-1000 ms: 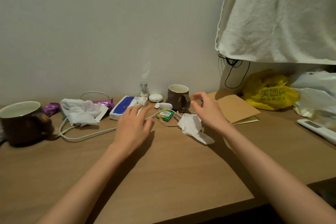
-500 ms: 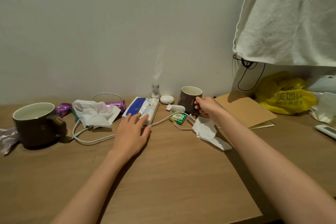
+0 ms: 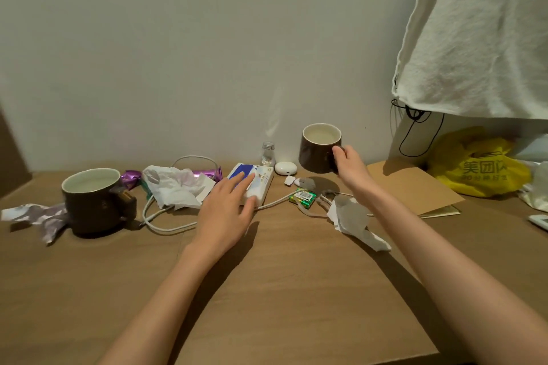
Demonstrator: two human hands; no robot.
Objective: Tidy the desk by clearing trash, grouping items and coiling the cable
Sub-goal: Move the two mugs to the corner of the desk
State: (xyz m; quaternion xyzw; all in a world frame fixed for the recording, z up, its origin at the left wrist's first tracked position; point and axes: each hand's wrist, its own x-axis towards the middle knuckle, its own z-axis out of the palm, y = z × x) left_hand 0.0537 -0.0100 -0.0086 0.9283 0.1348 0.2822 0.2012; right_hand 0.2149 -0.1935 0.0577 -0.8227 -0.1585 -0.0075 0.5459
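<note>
Left the near-left mug (image 3: 89, 201), crumpled tissue (image 3: 178, 187) and loose white cable (image 3: 275, 202) untouched on the desk (image 3: 281, 290). Slid left hand (image 3: 225, 213) forward, fingers straight, resting flat on the tissue pack (image 3: 256, 179) instead of just short of it. Raised the far mug (image 3: 317, 148) clear of the desk, upright, handle gripped in curled right hand (image 3: 353, 169); stood on the wood half a second before. Probably started grouping the mugs; trash and coiling not begun.
</note>
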